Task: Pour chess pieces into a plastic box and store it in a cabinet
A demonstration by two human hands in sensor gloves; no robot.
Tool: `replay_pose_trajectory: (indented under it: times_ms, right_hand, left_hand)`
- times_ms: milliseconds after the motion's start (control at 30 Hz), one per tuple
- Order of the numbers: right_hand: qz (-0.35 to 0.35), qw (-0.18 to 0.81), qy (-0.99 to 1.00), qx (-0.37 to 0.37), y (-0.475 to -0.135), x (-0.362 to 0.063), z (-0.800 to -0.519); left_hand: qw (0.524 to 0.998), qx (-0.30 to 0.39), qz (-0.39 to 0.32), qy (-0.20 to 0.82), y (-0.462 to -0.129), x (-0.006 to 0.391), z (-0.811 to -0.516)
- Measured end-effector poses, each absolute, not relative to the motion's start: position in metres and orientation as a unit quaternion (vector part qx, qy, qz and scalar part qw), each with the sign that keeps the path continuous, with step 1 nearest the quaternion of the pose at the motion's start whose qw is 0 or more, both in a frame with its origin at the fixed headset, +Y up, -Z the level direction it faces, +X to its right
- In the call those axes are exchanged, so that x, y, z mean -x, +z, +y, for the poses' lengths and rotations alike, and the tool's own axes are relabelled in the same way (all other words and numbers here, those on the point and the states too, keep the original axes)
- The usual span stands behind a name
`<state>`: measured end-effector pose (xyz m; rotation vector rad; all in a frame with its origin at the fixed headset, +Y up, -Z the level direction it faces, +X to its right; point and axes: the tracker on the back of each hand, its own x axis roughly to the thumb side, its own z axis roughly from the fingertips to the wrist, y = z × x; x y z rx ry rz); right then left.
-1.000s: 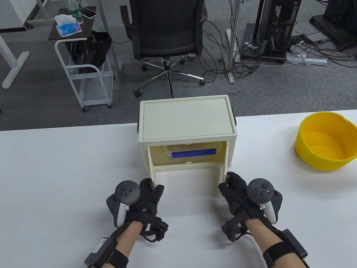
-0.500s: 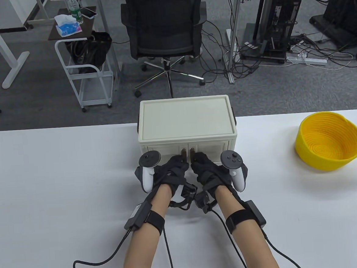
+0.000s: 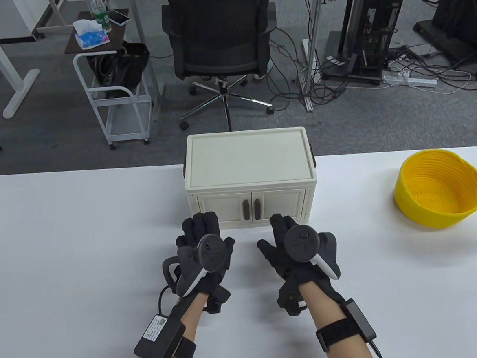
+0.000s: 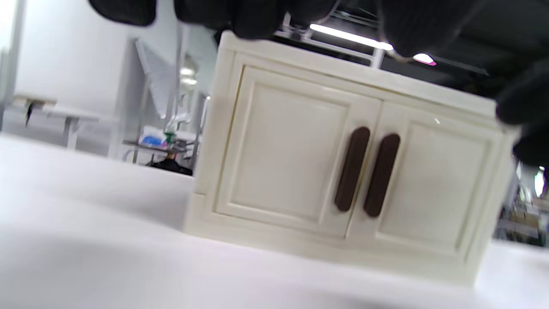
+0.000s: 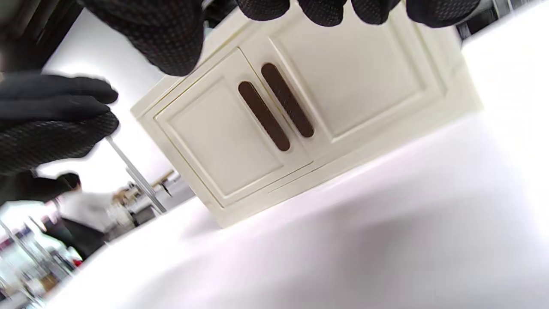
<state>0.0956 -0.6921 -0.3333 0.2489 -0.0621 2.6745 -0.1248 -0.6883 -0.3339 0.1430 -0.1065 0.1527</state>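
With its doors closed, cabinet [image 3: 249,168] hides its contents.

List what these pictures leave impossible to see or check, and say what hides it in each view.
- Contents of the cabinet: hidden in every view by its closed doors.
- Left hand and right hand palms: covered by trackers in the table view.
- Yellow basket: its near inner wall hidden by its rim.
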Motion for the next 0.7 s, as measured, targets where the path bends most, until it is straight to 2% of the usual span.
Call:
replay_pose_trajectory:
  times_ms: [167, 300, 367, 467, 700]
  right_hand:
    - [-0.050, 0.061, 0.993, -0.090, -0.299, -0.085, -0.690]
    - [-0.076, 0.003, 0.994, -0.084, -0.286, -0.080, -0.711]
    - [-0.061, -0.036, 0.995, -0.072, -0.285, -0.079, -0.718]
    - [-0.056, -0.044, 0.994, -0.084, -0.286, -0.080, -0.725]
    - [-0.044, -0.033, 0.995, -0.084, -0.289, -0.080, -0.730]
  left_hand:
    - [0.994, -0.077, -0.077, 0.019, -0.303, 0.122, -0.706]
    - [0.993, -0.075, -0.089, -0.003, -0.296, 0.120, -0.734]
    - [0.995, -0.043, -0.081, -0.035, -0.299, 0.119, -0.743]
    - [0.995, -0.053, -0.079, -0.039, -0.301, 0.120, -0.748]
    - [0.996, -0.028, -0.080, -0.030, -0.302, 0.119, -0.754]
